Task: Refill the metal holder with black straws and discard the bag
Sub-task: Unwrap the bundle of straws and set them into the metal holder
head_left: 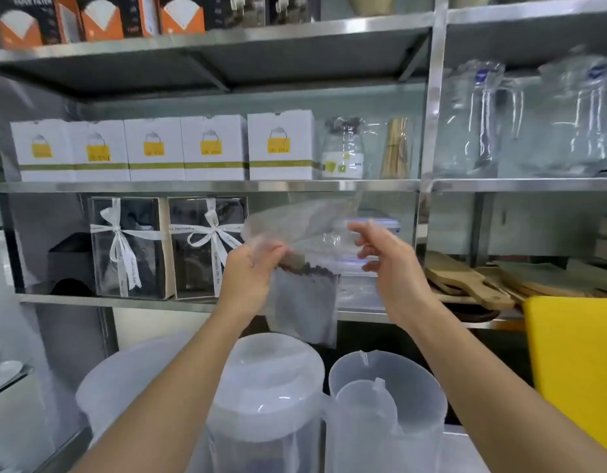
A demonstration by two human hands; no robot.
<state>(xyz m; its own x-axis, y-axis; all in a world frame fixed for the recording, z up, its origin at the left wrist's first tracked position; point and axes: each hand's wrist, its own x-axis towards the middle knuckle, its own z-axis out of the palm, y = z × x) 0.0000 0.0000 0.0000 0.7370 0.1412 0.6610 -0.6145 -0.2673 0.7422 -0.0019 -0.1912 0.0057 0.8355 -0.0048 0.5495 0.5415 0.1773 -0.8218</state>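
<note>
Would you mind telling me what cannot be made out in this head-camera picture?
- Metal holder: not in view anywhere.
- Black straws: only the ends show; the cloudy plastic bag blurs the rest.
- Right hand: motion blur hides whether its fingers touch the bag.
- Left hand: fingertips hidden by the bag.

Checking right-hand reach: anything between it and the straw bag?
Nothing visible. The right hand is open just beside the clear bag of black straws, which the left hand grips. The metal holder isn't in view.
</note>
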